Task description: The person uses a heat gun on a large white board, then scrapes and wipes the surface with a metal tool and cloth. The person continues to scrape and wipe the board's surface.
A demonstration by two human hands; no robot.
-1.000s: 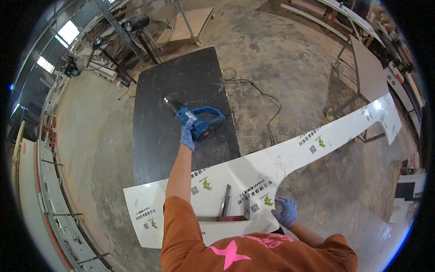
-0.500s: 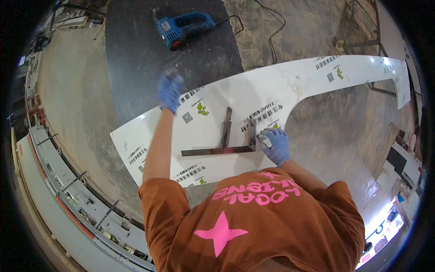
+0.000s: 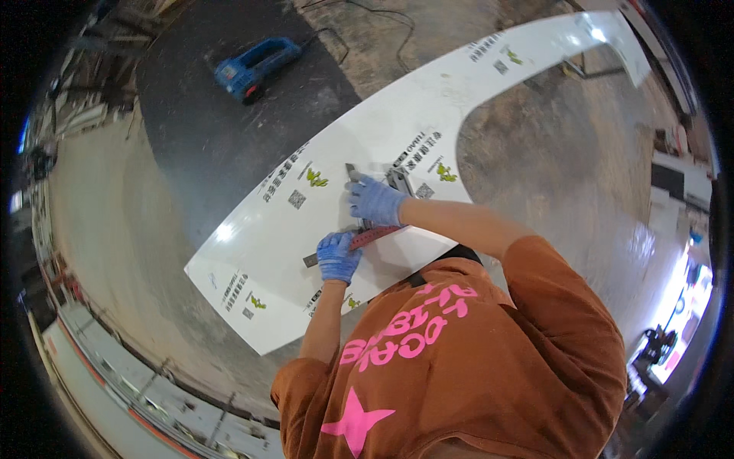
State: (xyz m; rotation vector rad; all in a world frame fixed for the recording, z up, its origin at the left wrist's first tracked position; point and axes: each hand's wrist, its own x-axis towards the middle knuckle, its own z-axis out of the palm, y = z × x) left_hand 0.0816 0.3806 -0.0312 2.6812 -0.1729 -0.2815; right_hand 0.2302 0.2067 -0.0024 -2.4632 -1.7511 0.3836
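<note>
Two gloved grips, left grip point(image 3: 339, 258) and right grip point(image 3: 375, 200); one white panel point(image 3: 359, 138) with five green emblems point(image 3: 445, 172) and four visible square codes point(image 3: 297, 199); one blue power tool point(image 3: 238, 75); one black board point(image 3: 183, 130); one pink star point(image 3: 356, 422); one brown shirt point(image 3: 489, 375); metal rulers point(image 3: 375, 235), too covered to count.

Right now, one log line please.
left hand: on metal square; right hand: over dark strip; white panel: beneath both; blue power tool: on black board

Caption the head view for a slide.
Left gloved hand on a ruler, right gloved hand at a metal bar, over a white board; a blue power tool on a dark sheet.
</note>
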